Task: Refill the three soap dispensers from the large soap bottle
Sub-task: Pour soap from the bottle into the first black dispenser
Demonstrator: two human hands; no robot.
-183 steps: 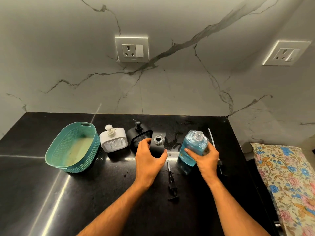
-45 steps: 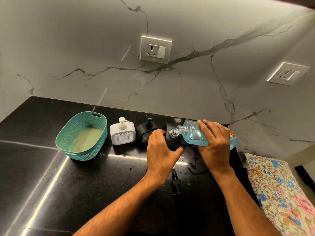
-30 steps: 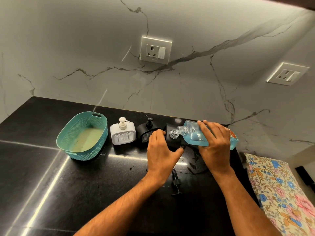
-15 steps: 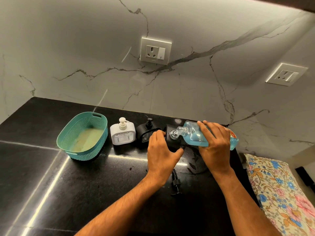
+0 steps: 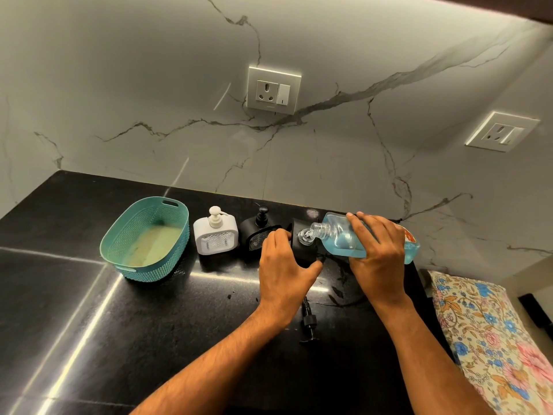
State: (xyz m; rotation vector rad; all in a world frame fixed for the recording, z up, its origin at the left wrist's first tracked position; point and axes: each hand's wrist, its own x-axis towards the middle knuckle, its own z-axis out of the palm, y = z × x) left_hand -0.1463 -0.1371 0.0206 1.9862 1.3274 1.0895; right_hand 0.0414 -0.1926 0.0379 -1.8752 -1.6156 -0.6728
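Observation:
My right hand (image 5: 378,256) grips the large clear soap bottle (image 5: 341,239) of blue liquid, tipped almost flat with its open neck over the open black dispenser (image 5: 305,253). My left hand (image 5: 284,272) holds that dispenser by its front and left side. To its left stand a second black dispenser (image 5: 257,232) with its pump on and a white dispenser (image 5: 215,238) with its pump on. A loose black pump head (image 5: 308,322) lies on the counter below my left hand.
A teal perforated basket (image 5: 119,238) sits at the left on the black countertop (image 5: 89,310). A marble wall with two sockets (image 5: 273,89) rises behind. A floral cloth (image 5: 490,339) lies beyond the counter's right edge. Wet smears mark the counter near the bottle.
Since six seconds ago my right hand has lifted the bottle and tipped it over the dispenser. Over the last second and a half both hands and the bottle have stayed almost still.

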